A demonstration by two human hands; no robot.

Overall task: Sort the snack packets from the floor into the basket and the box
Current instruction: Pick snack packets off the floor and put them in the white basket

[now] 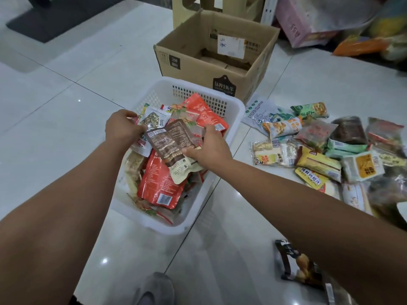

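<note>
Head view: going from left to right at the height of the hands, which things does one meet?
left hand → brown packet → right hand → pile of loose snack packets

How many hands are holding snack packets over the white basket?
2. The left hand pinches packets near the left wall of the white basket. The right hand grips the brown packet above the middle. Neither is hidden.
</note>
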